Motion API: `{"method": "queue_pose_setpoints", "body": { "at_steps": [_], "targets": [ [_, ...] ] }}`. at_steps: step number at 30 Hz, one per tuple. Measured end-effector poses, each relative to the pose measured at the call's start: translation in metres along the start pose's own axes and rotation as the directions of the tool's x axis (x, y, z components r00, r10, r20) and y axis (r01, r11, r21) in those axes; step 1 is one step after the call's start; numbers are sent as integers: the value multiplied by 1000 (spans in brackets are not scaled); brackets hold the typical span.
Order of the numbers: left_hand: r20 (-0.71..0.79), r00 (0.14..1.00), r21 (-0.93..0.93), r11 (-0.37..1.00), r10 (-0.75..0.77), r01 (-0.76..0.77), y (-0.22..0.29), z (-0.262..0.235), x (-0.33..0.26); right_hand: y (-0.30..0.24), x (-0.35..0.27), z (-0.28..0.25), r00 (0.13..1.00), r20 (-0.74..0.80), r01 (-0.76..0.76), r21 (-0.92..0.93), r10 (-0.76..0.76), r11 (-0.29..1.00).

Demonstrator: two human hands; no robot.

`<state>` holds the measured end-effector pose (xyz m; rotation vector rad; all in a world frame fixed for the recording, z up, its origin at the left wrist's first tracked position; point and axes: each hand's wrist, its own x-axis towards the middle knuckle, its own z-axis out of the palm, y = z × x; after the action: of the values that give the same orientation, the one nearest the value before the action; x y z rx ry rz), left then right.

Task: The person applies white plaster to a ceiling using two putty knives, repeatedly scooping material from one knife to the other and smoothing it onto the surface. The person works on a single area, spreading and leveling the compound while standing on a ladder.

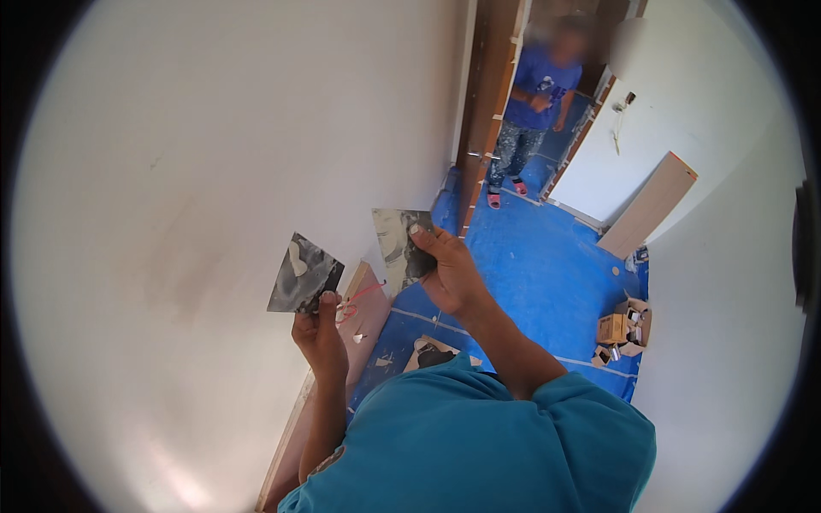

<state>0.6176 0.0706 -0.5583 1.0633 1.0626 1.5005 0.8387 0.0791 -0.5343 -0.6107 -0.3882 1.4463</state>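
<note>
One darker scraper (308, 279) juts up-left from the gripping left hand (321, 340); paler scraper (397, 245) points left toward it, pinched in the right hand (450, 271), blades apart!

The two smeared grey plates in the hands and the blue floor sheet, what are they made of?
Flat grey left plate and paler right plate: probably thin metal; straight, slim edges and a slightly glossy look under dull smears. Smooth blue floor sheet: perhaps plastic, from its faint sheen; coated fabric is possible.
</note>
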Motion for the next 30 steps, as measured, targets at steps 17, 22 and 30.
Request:
{"method": "queue_pose_setpoints", "body": {
  "at_steps": [17, 22, 30],
  "targets": [
    [158, 983, 16, 995, 93, -96, -10, -4, 0, 1, -21, -19, 980, -194, -81, -153, 50, 985],
    [268, 892, 415, 792, 364, -448, 12, -5, 2, -18, -37, -1, 999, 37, -25, -328, 39, 944],
    [420, 793, 602, 518, 440, -607, 48, 12, -25, -20, -42, 31, 995, 98, -12, -210, 33, 978]
  ]
}}
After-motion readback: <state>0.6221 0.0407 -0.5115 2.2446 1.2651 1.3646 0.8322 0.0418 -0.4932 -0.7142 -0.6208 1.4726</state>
